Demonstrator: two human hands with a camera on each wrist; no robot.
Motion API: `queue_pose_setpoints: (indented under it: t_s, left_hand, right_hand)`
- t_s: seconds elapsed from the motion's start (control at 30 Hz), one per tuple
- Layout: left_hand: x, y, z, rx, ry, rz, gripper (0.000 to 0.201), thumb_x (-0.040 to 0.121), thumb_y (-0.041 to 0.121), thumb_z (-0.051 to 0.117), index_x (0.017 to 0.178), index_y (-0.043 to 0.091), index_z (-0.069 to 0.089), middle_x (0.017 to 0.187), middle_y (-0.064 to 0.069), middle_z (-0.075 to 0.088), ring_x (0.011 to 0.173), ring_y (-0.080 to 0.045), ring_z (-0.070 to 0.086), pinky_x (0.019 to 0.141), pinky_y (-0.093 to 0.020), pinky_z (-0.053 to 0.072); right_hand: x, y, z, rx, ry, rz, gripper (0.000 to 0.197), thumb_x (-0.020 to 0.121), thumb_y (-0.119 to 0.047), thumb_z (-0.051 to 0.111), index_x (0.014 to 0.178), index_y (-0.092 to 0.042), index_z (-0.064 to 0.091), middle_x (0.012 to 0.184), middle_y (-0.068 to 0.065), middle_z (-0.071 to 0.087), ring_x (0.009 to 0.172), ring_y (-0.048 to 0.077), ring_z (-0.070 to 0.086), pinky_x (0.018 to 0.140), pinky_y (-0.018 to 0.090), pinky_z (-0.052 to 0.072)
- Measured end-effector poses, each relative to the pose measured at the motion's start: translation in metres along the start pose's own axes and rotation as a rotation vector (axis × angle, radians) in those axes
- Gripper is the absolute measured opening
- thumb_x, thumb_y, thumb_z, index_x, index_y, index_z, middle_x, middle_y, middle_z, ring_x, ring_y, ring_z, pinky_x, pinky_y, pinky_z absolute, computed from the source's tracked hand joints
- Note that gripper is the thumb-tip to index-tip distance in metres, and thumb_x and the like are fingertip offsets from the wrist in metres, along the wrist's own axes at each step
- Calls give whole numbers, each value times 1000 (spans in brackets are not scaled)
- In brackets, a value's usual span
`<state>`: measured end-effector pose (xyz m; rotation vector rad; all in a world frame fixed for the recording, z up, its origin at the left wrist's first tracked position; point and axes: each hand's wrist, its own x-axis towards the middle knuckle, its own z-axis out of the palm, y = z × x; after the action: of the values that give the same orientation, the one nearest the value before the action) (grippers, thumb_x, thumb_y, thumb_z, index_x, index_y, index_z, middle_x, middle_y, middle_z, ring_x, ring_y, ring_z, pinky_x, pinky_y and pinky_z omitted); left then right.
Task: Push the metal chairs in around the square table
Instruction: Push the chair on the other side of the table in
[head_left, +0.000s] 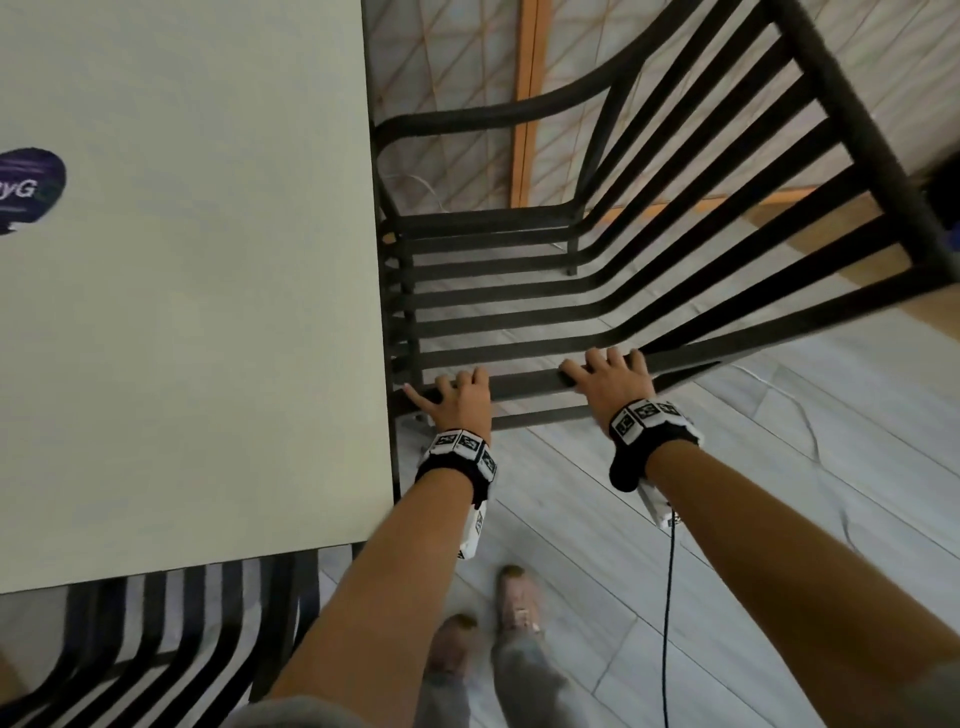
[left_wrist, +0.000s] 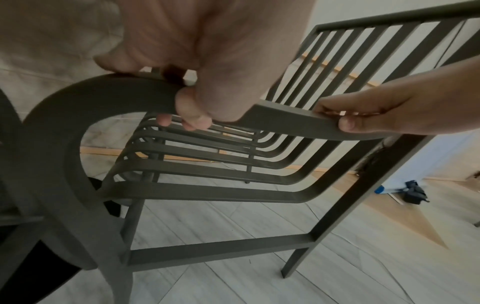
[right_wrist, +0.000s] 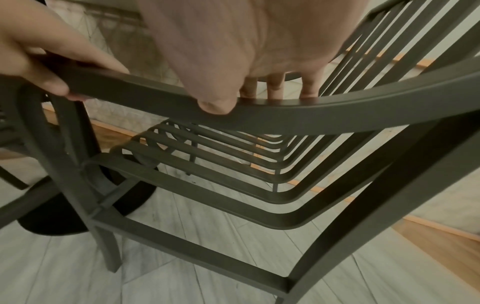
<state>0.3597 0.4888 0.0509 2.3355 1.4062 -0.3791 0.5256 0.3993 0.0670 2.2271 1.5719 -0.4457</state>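
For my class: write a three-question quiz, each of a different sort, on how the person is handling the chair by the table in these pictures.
1. True or false: both hands grip the same armrest of the metal chair.
2. Which hand is nearer the square table? A left, B right.
3. Fill in: a second chair shows at the table's ___ edge in the head view.

Key: 1 true; 2 A, left hand, not right hand; 3 bottom.
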Motion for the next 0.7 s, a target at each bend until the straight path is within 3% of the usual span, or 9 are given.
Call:
queue_pose_setpoints:
  t_s: [0.17,0.37,0.53,0.63,0.7]
  left_hand:
    - [-4,3,3,-29,14,-72,44,88,-8,50,126,13,49,129,-16,54,134,-40,34,102,-79,-2]
    - [-16,3,15,-49,75,-109,36,87,-10,51,117,9,54,113,-17,62,129,-45,37,99,-81,-7]
    - [0,-1,10,11,54,-107,41,86,-5,58,123,12,50,126,-16,55,132,-45,35,102,-79,-1]
    - [-12,-1,13,27,52,-125,40,88,-6,51,126,7,48,135,-19,50,139,-48,27,104,-79,8]
    - [-28,2,10,22,90,-128,53,88,-4,53,138,7,42,148,-18,41,143,-47,21,105,-76,16]
  right_hand:
    - [-6,-3,2,23,39,-2,48,94,-24,47,137,-32,29,134,8,48,123,31,43,105,52,31]
    - [-20,-7,12,82,57,-7,39,97,-29,38,134,-36,31,132,4,49,121,30,44,104,53,28]
    - [-1,-6,7,87,57,-10,42,97,-32,41,137,-35,29,133,5,49,123,31,44,103,55,31]
    - [-3,-9,8,82,51,-8,45,98,-34,39,141,-34,26,139,5,45,129,32,40,109,56,27]
    - [-12,-11,9,68,71,10,53,97,-39,40,146,-33,20,149,5,37,138,33,31,114,57,21]
